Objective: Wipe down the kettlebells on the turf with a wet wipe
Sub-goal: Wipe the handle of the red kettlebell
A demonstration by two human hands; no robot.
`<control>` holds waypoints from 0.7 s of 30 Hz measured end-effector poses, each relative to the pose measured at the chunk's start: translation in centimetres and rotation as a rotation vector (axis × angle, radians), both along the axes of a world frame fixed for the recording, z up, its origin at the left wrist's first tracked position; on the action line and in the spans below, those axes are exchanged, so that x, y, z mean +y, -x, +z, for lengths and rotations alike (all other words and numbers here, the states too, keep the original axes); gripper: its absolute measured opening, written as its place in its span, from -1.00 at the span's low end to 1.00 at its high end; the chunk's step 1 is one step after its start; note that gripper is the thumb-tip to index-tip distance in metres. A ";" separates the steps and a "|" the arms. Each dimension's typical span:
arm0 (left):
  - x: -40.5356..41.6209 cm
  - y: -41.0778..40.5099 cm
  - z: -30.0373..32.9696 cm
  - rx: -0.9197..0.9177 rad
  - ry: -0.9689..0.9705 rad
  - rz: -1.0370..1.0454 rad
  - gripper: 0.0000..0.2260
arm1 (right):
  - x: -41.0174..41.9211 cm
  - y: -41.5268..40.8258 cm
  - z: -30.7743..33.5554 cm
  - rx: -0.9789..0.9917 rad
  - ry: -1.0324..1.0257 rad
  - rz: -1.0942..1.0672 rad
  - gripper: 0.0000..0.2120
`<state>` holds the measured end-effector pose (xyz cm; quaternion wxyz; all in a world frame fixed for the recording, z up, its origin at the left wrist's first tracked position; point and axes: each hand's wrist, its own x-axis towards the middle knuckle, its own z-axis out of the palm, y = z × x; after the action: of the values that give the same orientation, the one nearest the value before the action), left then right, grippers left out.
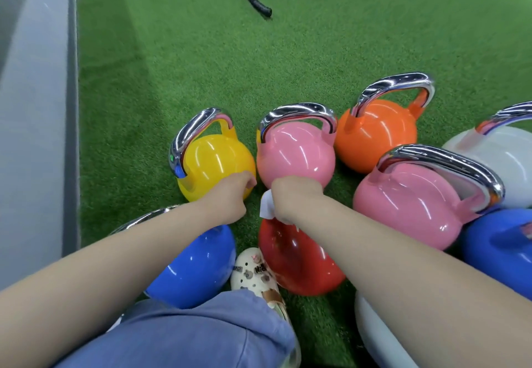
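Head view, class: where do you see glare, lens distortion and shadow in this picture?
Head view: white glare streaks cross the pink kettlebell and its chrome handle; wide-angle distortion bows the grey ledge at left; a darker shadow band lies on the turf beside it.

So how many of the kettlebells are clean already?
Can't tell; none looks visibly wiped or dirty. In hand: the right hand grips the wet wipe by the middle pink kettlebell; the left hand is by the yellow kettlebell. Possibly left: the orange kettlebell and the others.
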<state>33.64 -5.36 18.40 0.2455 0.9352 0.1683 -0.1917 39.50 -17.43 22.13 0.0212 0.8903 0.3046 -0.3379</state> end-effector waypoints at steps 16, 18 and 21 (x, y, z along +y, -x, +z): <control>-1.2 -0.8 0.5 -0.091 -0.037 -0.015 -0.60 | -9.3 0.0 -3.2 0.100 -0.251 -0.294 -0.87; -1.4 -1.0 0.7 -0.115 -0.037 -0.032 -0.63 | -9.0 0.5 -3.2 -0.073 -0.178 -0.225 -0.92; -1.6 -0.9 1.1 -0.117 -0.058 -0.066 -0.62 | -5.7 1.3 -2.7 -0.345 -0.187 -0.143 -0.79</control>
<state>34.59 -6.98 19.47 0.2211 0.9566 0.1284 -0.1397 38.18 -23.15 19.48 -0.0336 0.9523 0.2626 -0.1516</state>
